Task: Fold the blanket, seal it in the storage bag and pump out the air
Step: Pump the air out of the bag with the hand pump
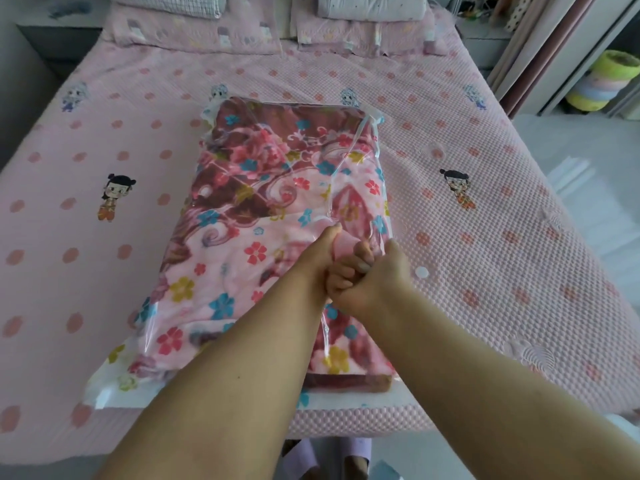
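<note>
The folded floral blanket (pixel 242 216), pink and maroon, lies inside the clear plastic storage bag (pixel 114 379) on the bed. Both hands meet on top of the bag, right of its middle. My left hand (pixel 320 261) has its fingers curled and its thumb pointing up, and it grips a raised ridge of the bag's film. My right hand (pixel 372 277) is pressed against it with fingers curled round the same ridge. A crease in the plastic runs from the bag's far right corner to my hands. What lies under my hands is hidden.
The pink dotted bedspread (pixel 502 237) covers the bed, with pillows (pixel 370 8) at the far end. A small white round piece (pixel 421 272) sits on the bedspread just right of my right hand. Stacked coloured rolls (pixel 602 84) stand on the floor at the right.
</note>
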Motion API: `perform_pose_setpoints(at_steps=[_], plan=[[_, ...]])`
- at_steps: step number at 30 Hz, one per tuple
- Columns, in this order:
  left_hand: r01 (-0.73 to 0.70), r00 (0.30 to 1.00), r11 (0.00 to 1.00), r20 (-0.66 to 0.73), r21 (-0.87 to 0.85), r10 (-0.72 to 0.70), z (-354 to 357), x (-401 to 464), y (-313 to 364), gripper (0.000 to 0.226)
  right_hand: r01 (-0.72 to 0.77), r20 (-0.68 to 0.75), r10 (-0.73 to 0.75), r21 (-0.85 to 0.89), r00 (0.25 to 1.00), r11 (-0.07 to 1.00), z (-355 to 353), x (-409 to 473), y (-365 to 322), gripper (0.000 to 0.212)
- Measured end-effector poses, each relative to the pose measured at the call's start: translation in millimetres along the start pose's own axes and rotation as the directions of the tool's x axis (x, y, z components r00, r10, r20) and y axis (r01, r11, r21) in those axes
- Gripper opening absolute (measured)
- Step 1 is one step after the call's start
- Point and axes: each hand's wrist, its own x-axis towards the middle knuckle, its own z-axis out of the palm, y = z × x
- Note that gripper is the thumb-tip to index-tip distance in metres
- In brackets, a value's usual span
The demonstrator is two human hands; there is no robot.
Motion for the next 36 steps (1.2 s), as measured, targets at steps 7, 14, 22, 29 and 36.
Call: perform_pose_setpoints(at_steps=[7,14,22,29,36], plan=[[-0.073,0.977,0.997,-0.205,-0.034,0.064,-10.5,10.0,-6.1,0.034,-0.057,0.067,0.054,0.053,0.996,0.997,-29.7,-48.5,15.6,0.063],[-0.018,1.000,0.999,-0.020,-0.042,0.017,0.1,0.6,-2.1,0.054,0.155,0.104,-0.145,-0.102,0.984,0.983,-16.0,-11.8,1.0,0.060],[-0.070,0.994,0.996,-0.086,-0.046,0.066,3.9,-1.7,-3.4,0.045,-0.045,0.029,0.043,0.071,0.999,0.996,-11.4,-17.7,-1.6,0.063],[-0.049,0.975,0.999,-0.216,0.002,0.048,-2.3,2.9,-8.2,0.040,-0.092,0.114,0.086,0.051,0.990,0.994,-31.3,-59.9,7.8,0.061],[-0.011,0.998,0.990,0.067,-0.140,0.021,15.2,-14.5,-2.7,0.072,0.033,0.013,-0.033,-0.017,0.999,0.999,-7.2,-0.5,-10.0,0.066]])
